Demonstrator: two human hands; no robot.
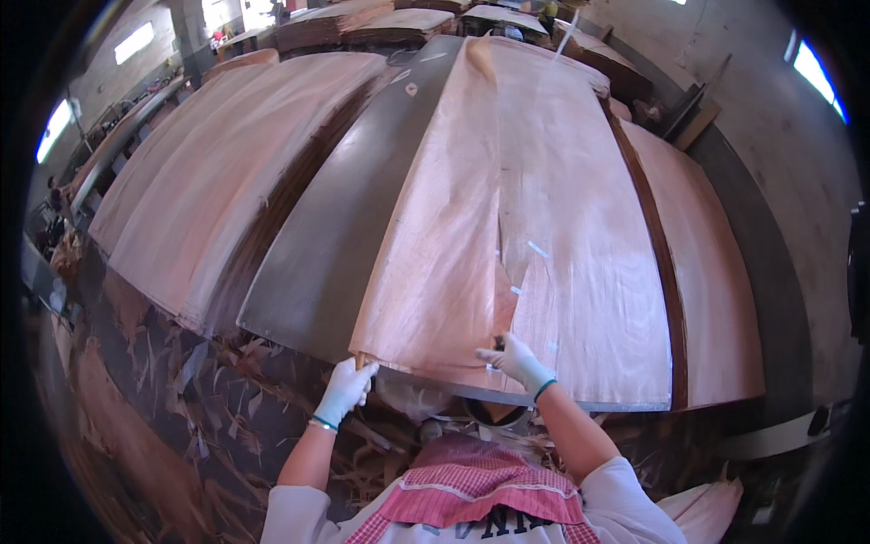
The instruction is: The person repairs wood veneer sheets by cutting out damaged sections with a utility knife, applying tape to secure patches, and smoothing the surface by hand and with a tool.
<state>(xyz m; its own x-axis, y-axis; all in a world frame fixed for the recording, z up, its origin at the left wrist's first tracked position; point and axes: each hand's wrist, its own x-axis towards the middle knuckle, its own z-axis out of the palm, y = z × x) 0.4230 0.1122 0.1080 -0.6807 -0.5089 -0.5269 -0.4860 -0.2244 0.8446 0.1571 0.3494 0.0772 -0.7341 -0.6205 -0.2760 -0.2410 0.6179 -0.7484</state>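
A long pinkish wood veneer sheet (435,245) lies lengthwise before me on a grey table (326,227). My left hand (345,392), in a white glove, is closed on the sheet's near left corner, thumb on top. Nearer the middle, my gloved right hand (521,363) rests over the sheet's near edge, fingers bent around something small and dark that I cannot make out. Just beyond it a tapering split (504,304) shows darker wood. Pale strips of tape (537,248) sit along the seam with the veneer on the right (589,227).
Stacks of veneer stand on the left (245,154) and right (698,272), with more piles (399,27) at the far end. Torn veneer scraps (217,408) litter the floor. A dark round container (497,415) sits below the table's near edge.
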